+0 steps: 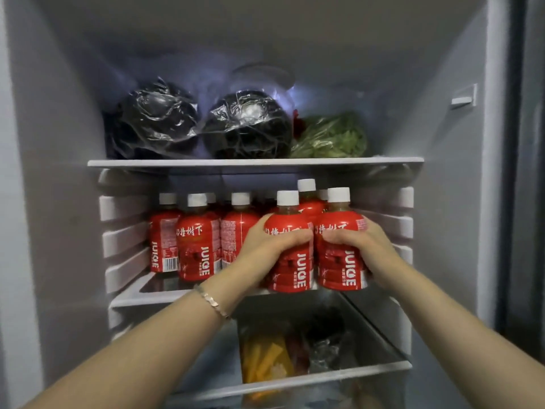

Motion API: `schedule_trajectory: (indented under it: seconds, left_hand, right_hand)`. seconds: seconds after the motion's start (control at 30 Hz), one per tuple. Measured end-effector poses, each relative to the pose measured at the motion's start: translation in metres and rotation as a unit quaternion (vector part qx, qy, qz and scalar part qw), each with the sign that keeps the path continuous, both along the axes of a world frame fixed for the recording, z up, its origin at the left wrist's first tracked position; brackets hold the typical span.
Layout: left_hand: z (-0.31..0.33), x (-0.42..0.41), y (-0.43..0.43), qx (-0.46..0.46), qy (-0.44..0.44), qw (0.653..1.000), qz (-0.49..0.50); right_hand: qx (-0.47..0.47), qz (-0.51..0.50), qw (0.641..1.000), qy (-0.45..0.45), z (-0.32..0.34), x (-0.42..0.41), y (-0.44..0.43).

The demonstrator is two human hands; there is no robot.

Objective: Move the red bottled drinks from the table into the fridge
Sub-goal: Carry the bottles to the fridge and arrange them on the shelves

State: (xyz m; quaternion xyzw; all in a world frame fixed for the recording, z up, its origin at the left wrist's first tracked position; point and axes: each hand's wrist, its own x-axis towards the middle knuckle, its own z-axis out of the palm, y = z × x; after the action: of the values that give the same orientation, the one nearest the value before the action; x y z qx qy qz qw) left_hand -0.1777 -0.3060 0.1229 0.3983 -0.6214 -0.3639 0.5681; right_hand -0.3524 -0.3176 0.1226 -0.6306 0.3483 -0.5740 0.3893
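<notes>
**Two Juice Bottles at the Front Lip of the Middle Shelf**

In the centre-right of the frame the left hand (265, 246) is wrapped round the left-hand bottle (290, 261) and the right hand (362, 249) round the right-hand bottle (342, 267). The two bottles touch side by side. Both stand upright, long axis vertical, white caps up, labels facing out of the fridge (59, 202). Their bases sit level with the front lip of the middle shelf (165, 296); whether they rest on it cannot be told.

Each red label reads "JUICE" in white letters running down the body. White Chinese characters cross the shoulder, partly covered by fingers. The stored bottles (197, 246), centre-left and behind, carry the same label; the leftmost one shows a barcode.

A bare strip of shelf lies in front of the stored bottles, and a gap separates them from the ribbed left wall. The right-hand bottle is near the ribbed right wall. All caps stand clear of the upper shelf (253, 163).
</notes>
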Motion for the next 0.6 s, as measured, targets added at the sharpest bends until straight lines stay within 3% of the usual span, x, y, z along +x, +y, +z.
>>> schedule_trajectory:
  seconds: [0.07,0.2,0.3,0.37,0.5,0.53,0.6]
  left_hand:
    - [0.0,-0.011,-0.006,-0.023,-0.004,0.999,0.039]
    - [-0.007,-0.028,-0.016,-0.079,0.017,0.987,0.14]
    - [-0.015,-0.032,-0.017,-0.146,-0.086,0.963,0.212]
    - [-0.021,-0.034,-0.017,-0.215,-0.209,0.913,0.276]
    - [-0.02,-0.029,-0.023,-0.324,-0.391,0.743,0.437]
    - [-0.018,-0.028,-0.026,-0.32,-0.421,0.722,0.446]
    - [-0.014,-0.025,-0.022,-0.286,-0.469,0.713,0.435]
  right_hand:
    - [-0.013,-0.047,0.999,0.005,-0.002,-0.007,-0.006]
    - [-0.052,-0.25,0.967,0.003,-0.01,-0.014,-0.023]
    - [-0.087,-0.284,0.955,0.011,-0.013,-0.009,-0.032]
    - [-0.126,-0.314,0.941,0.028,-0.015,-0.004,-0.038]
    - [-0.199,-0.401,0.883,0.14,-0.02,0.0,-0.043]
    - [-0.245,-0.422,0.855,0.179,-0.022,0.0,-0.043]
    - [-0.334,-0.449,0.783,0.27,-0.029,0.0,-0.045]
